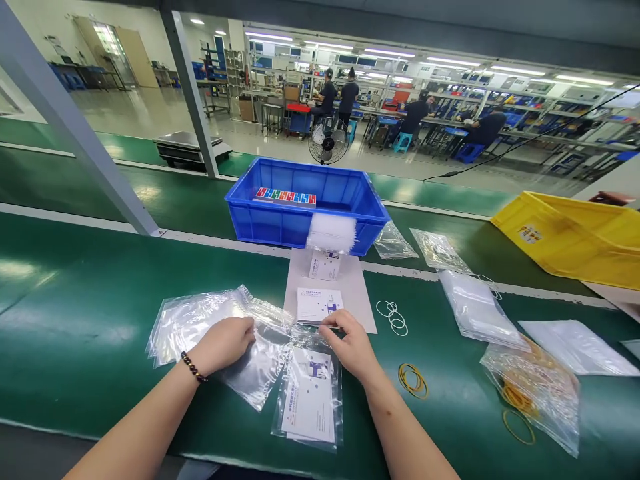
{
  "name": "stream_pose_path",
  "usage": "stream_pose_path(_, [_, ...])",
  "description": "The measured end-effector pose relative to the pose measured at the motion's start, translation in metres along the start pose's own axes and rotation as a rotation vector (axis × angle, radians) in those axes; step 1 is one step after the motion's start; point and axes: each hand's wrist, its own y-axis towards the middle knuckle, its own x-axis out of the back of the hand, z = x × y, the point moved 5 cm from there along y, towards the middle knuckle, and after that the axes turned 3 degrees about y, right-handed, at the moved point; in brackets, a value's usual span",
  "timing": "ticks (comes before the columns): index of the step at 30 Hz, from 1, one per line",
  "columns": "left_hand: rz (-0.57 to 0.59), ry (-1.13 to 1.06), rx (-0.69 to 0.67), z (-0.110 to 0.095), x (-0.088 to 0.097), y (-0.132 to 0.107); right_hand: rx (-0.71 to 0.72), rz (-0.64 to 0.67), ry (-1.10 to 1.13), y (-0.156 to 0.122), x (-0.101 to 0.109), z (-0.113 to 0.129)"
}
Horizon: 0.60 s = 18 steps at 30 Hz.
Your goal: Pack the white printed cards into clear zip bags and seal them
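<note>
My left hand [227, 343], with a beaded bracelet at the wrist, is closed with its fingertips pinching a clear plastic bag [257, 370]. More clear bags [185, 317] lie fanned out under and beyond it. My right hand [350, 343] pinches with thumb and forefinger the top edge of another clear bag. Inside this filled bag [310, 393] sits a white printed booklet [313, 407] with a purple picture. Just beyond my right fingertips a small stack of booklets [317, 303] rests on a grey-white sheet [360, 293].
Behind stands a blue bin [305, 223] holding colourful printed pieces, with a white bundle [331, 232] at its front. To the right are white rings [394, 318], rubber bands [413, 380], bagged rubber bands [535, 393], stacked plastic bags [477, 310] and a yellow bin [575, 237]. People work far back.
</note>
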Motion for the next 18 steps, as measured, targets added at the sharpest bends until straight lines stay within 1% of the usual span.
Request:
stream_pose_path(1, [-0.008,-0.019,-0.02,-0.001,0.004,-0.001,0.013,0.017,0.03,0.0,-0.003,0.002])
stream_pose_path(3, [-0.028,-0.044,-0.048,-0.004,0.01,-0.003,0.015,0.092,0.07,-0.002,-0.012,0.006])
stream_pose_path(4, [-0.031,-0.04,-0.052,-0.006,0.01,-0.002,0.008,0.13,0.075,-0.002,-0.016,0.007])
stream_pose_path(6, [-0.014,0.008,-0.034,-0.009,0.005,0.0,-0.01,0.178,0.056,-0.003,-0.023,0.008])
stream_pose_path(10, [0.024,0.084,-0.009,-0.006,-0.011,0.008,-0.032,0.184,0.018,-0.004,-0.026,0.005])
stream_pose_path(15, [0.04,0.009,-0.023,0.001,-0.009,0.01,-0.037,0.194,0.042,-0.005,-0.029,0.001])
stream_pose_path(18, [0.038,0.021,-0.002,0.002,-0.01,0.01,-0.034,0.214,0.036,-0.006,-0.032,0.002])
